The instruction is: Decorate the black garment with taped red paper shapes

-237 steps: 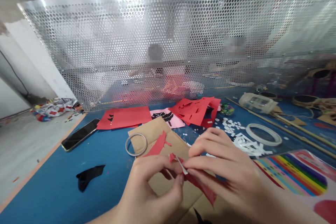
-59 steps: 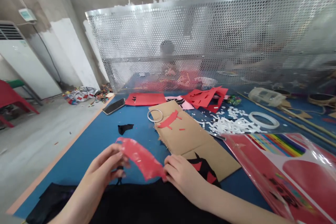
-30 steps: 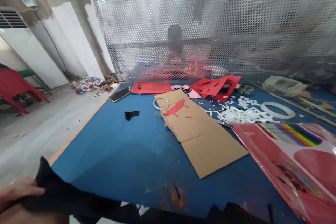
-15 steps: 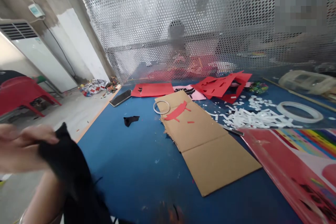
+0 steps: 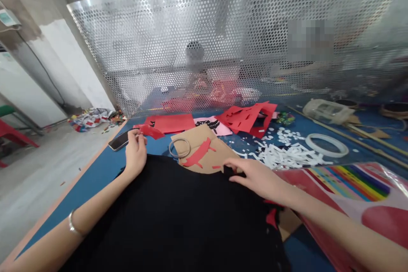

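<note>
My left hand (image 5: 135, 151) pinches a thin red paper strip (image 5: 149, 131) in its fingertips; my open right hand (image 5: 255, 174) rests on a black cloth (image 5: 165, 216) overlapping a brown cardboard sheet (image 5: 221, 157), where a careless tug could scatter the red paper cut-outs (image 5: 198, 153).

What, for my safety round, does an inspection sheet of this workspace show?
Surface: blue mat, flat, with paper bits on it.
Job's things: black cloth spread over the near part of the mat; red strip; cardboard, partly under the cloth.
Clutter: white scraps, red sheets, tape roll, phone near the mat's edge.
Hands: left hand pinches the red strip; right hand rests on the cloth's edge.
Cables: one dark cable on the left wall; nothing seen on the mat.
Surroundings: perforated metal screen, a blurred person behind it; scrap heap on the concrete floor.
</note>
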The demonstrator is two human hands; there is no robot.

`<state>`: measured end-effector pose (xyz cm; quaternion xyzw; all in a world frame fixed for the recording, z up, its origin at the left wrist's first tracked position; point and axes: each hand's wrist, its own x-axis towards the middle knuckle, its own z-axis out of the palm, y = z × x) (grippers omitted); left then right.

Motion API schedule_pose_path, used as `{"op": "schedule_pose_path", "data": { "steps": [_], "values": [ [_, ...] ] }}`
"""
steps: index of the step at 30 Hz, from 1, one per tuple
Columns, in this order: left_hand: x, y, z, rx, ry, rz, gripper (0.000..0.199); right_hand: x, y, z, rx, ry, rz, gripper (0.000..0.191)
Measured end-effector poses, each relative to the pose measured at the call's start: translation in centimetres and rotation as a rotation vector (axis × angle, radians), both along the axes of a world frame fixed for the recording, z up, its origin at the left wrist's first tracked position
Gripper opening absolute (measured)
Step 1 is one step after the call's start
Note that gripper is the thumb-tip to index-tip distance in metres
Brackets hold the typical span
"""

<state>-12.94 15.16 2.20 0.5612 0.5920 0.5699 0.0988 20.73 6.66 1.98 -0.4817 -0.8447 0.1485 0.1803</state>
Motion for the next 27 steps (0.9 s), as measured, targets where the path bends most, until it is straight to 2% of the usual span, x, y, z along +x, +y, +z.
{"op": "schedule_pose_path", "data": {
  "steps": [3,6,8,11,14,17,20,24,26,27],
  "values": [
    [0.5,0.9,-1.2,-0.115,-0.015,-0.032,0.028,0.2,1.7,-1.0,0.054,-0.055,-0.006,0.035],
    [0.3,1.0,-0.9,-0.143,-0.090,-0.032,0.028,0.1,2.2,-0.8,0.165,-0.101,-0.039,0.034],
    [0.3,0.5,0.1,-0.128,-0.167,-0.044,0.028,0.3,2.1,0.1,0.247,-0.118,-0.070,0.029],
    [1.0,-1.1,2.4,-0.096,-0.305,-0.128,0.022,1.1,1.5,2.4,0.361,-0.115,-0.115,0.019],
    [2.9,-4.0,4.7,-0.120,-0.439,-0.304,0.005,1.9,0.4,4.6,0.475,-0.100,-0.160,0.020],
    [5.7,-7.3,5.8,-0.218,-0.552,-0.485,0.012,1.8,-1.5,5.4,0.545,-0.091,-0.162,0.025],
    [8.2,-9.6,5.3,-0.303,-0.628,-0.600,0.014,0.2,-4.5,3.7,0.554,-0.101,-0.102,0.028],
    [10.3,-10.4,2.7,-0.416,-0.780,-0.727,0.014,-2.5,-8.8,-1.6,0.594,-0.170,0.073,0.029],
    [10.7,-10.3,1.1,-0.477,-0.792,-0.759,0.013,-3.3,-10.2,-4.1,0.720,-0.258,0.135,0.032],
    [10.8,-10.2,0.4,-0.499,-0.797,-0.765,0.013,-3.4,-10.6,-5.1,0.719,-0.308,0.156,0.033]
  ]
}}
